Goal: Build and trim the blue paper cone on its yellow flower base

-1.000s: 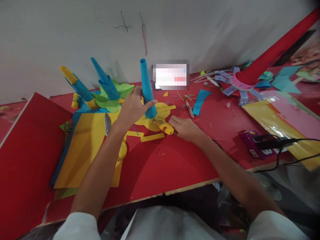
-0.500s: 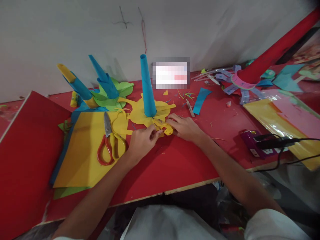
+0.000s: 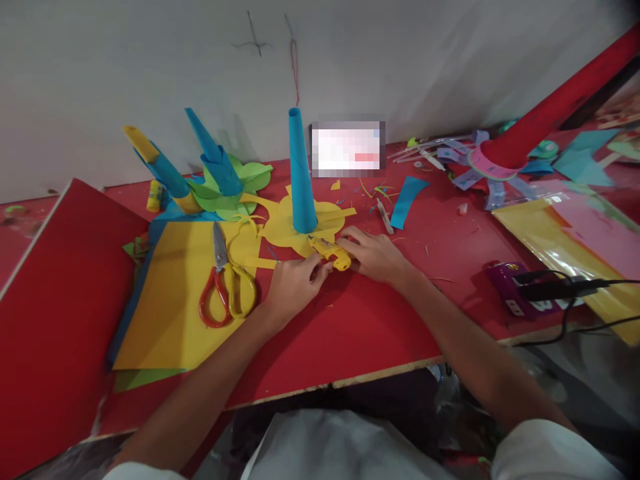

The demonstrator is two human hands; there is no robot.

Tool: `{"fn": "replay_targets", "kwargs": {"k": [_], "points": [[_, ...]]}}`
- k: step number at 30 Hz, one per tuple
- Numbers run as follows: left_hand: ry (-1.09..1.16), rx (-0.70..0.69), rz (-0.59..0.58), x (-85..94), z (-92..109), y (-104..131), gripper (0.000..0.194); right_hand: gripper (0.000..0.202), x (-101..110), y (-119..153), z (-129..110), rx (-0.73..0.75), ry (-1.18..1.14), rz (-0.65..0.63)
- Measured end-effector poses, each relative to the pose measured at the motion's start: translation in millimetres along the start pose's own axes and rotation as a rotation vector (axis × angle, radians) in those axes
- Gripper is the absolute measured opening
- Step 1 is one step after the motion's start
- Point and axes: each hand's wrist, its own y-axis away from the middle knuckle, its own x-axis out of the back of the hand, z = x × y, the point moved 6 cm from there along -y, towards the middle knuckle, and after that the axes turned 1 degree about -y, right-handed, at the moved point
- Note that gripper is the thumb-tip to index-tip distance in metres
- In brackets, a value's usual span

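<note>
Black cables (image 3: 573, 285) cross a purple box (image 3: 504, 275); a pixelated screen (image 3: 347, 150) stands near the wall (image 3: 150, 73).

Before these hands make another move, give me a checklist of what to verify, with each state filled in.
1. Right hand has the yellow glue gun: ok.
2. Left hand has a firm grip on it too: cannot tell; its fingertips are at the gun, but contact is unclear.
3. Blue cone upright on the yellow paper flower: ok.
4. Cone stuck firmly to the flower: cannot tell.
5. Scissors out of both hands: ok, lying on the yellow sheet.
6. Tabletop free of scraps: not ok; a blue strip and thin clippings lie beyond the right hand.
</note>
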Motion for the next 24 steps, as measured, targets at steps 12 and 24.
{"fn": "replay_targets", "kwargs": {"k": [12,24], "points": [[0.010,-0.017,0.019,-1.9,3.2,-0.3,0.031,0.030,-1.0,0.4,-2.9,0.025,0.018,-0.020],[-0.035,-0.034,0.010,-0.9,8.3,0.5,0.026,0.029,-3.1,-1.5,-3.3,0.014,0.015,-0.033]]}}
